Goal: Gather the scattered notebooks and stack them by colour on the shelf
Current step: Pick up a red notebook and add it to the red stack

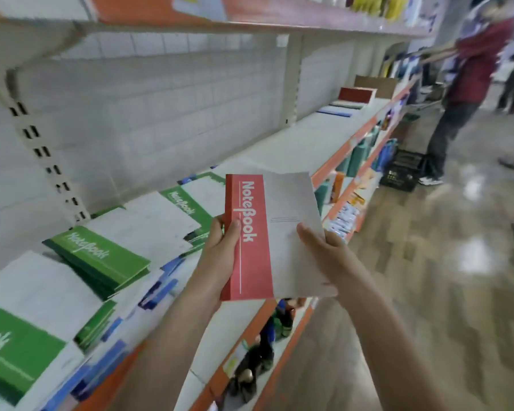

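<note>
red nb (251, 238) | L hand (220, 250) clamped on spine, R hand (324, 250) pinching cover edge | prob light, floppy, slick | best gripped w/ 2 hands at spine

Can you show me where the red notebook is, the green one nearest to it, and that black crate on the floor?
red notebook (251, 232): head view, on its red title band.
green notebook (187, 203): head view, on its green title strip.
black crate (402, 170): head view, on its side wall.

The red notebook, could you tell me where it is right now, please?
In the head view it is mid-frame, held off the shelf by both hands: the left hand grips its red spine edge, the right hand its grey side, with green notebooks to its left.
</note>
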